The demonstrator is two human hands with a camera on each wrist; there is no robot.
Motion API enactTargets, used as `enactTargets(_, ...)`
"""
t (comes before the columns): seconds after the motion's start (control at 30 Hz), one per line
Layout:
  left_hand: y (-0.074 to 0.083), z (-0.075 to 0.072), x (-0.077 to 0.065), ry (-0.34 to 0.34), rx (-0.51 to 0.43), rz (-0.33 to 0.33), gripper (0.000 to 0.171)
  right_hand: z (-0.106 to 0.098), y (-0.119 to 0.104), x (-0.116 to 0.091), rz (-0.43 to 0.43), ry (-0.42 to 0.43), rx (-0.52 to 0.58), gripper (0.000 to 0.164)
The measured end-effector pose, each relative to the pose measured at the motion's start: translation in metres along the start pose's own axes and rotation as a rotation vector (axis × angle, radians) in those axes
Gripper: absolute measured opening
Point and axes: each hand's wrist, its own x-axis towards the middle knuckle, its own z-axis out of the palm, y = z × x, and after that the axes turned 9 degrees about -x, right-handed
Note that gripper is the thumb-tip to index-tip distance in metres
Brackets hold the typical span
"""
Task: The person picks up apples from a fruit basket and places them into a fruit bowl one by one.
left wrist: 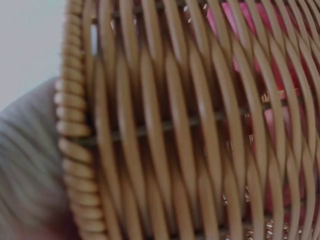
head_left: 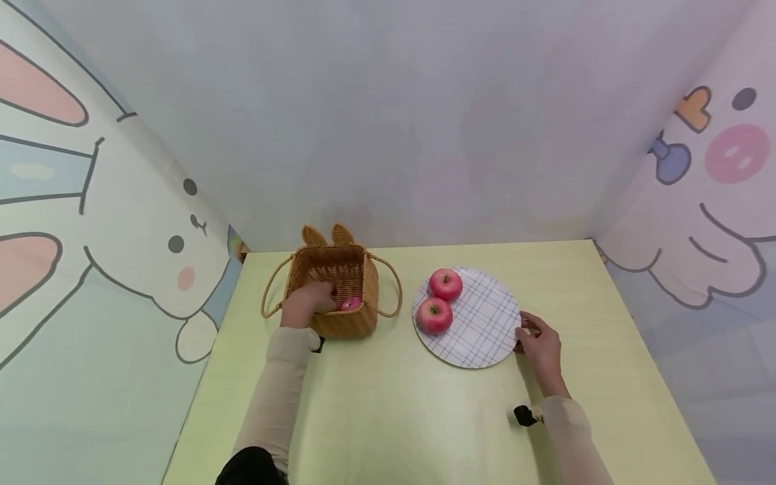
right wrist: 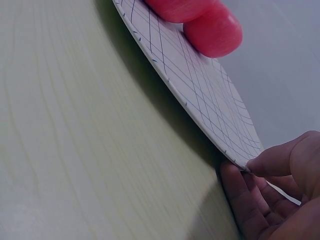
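My left hand (head_left: 308, 301) reaches over the near rim into a wicker basket (head_left: 345, 327), its fingers largely hidden inside. Beside them in the basket shows a pink, rounded thing (head_left: 351, 304); in the left wrist view pink also shows through the weave (left wrist: 280, 75). I cannot tell whether the fingers grip anything. At the right edge of a white plate (head_left: 488, 327) with blue crossed lines, my right hand (head_left: 541, 347) pinches the rim, thumb (right wrist: 275, 160) at the top edge and fingers underneath. Two red apples (head_left: 445, 285) (head_left: 434, 316) sit on the plate's left side.
Basket and plate stand side by side on a pale yellow-green table (head_left: 388, 411). The basket has two ear shapes (head_left: 327, 235) at its back and a looped handle (head_left: 393, 286) on each side. A grey wall (head_left: 388, 135) rises behind, with cartoon-printed panels (head_left: 139, 269) at both sides.
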Motion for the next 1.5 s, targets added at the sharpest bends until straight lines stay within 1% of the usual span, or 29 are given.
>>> enactTargets(0.07, -0.001, 0.0, 0.0, -0.009, -0.016, -0.025, 0.047, 0.001, 0.0, 0.0, -0.014, 0.002, 0.0, 0.049)
enactTargets(0.13, -0.002, 0.0, -0.001, -0.004, -0.061, -0.07, 0.047, 0.0, -0.001, 0.001, -0.021, 0.007, 0.0, 0.049)
enactTargets(0.23, -0.002, 0.002, -0.004, 0.034, -0.109, -0.124, 0.038, 0.0, -0.003, 0.001, -0.021, 0.01, -0.003, 0.049)
enactTargets(0.3, -0.003, 0.003, -0.006, 0.056, -0.129, -0.144, 0.026, 0.001, -0.003, 0.001, -0.018, 0.006, -0.002, 0.05)
enactTargets(0.37, -0.004, 0.005, -0.006, 0.069, -0.12, -0.143, 0.014, 0.002, -0.003, 0.001, -0.01, 0.001, -0.003, 0.05)
enactTargets(0.4, -0.005, 0.006, -0.006, 0.072, -0.114, -0.14, 0.011, 0.002, -0.003, 0.001, -0.005, -0.001, -0.002, 0.05)
enactTargets(0.57, -0.011, 0.011, -0.004, 0.09, -0.132, -0.147, 0.009, 0.005, -0.004, 0.0, 0.006, -0.002, 0.004, 0.05)
enactTargets(0.77, -0.014, 0.014, -0.002, 0.11, -0.157, -0.138, 0.007, 0.006, -0.004, 0.001, 0.005, -0.003, 0.02, 0.049)
enactTargets(0.9, -0.014, 0.014, -0.001, 0.099, -0.155, -0.137, 0.009, 0.006, -0.005, 0.0, 0.005, -0.003, 0.017, 0.048)
enactTargets(1.0, -0.013, 0.013, 0.0, 0.095, -0.145, -0.123, 0.011, 0.005, -0.005, 0.0, 0.004, -0.005, 0.011, 0.048)
enactTargets(1.07, -0.012, 0.012, 0.001, 0.107, -0.132, -0.085, 0.01, 0.004, -0.005, 0.0, 0.001, -0.007, 0.007, 0.049)
enactTargets(1.2, -0.008, 0.006, 0.001, 0.161, -0.074, 0.022, 0.007, 0.002, -0.005, -0.001, -0.005, -0.007, 0.003, 0.049)
enactTargets(1.27, -0.006, 0.003, 0.0, 0.193, -0.048, 0.058, 0.012, 0.001, -0.005, -0.001, -0.006, -0.004, 0.002, 0.049)
enactTargets(1.33, -0.005, 0.001, -0.001, 0.217, -0.026, 0.077, 0.029, 0.001, -0.004, -0.001, -0.004, -0.003, 0.0, 0.049)
enactTargets(1.43, -0.004, 0.0, -0.004, 0.254, -0.023, 0.074, 0.057, 0.0, -0.003, -0.001, -0.001, -0.004, -0.001, 0.049)
enactTargets(1.5, -0.005, 0.0, -0.006, 0.292, -0.026, 0.081, 0.068, -0.001, -0.002, -0.001, 0.0, -0.002, -0.003, 0.049)
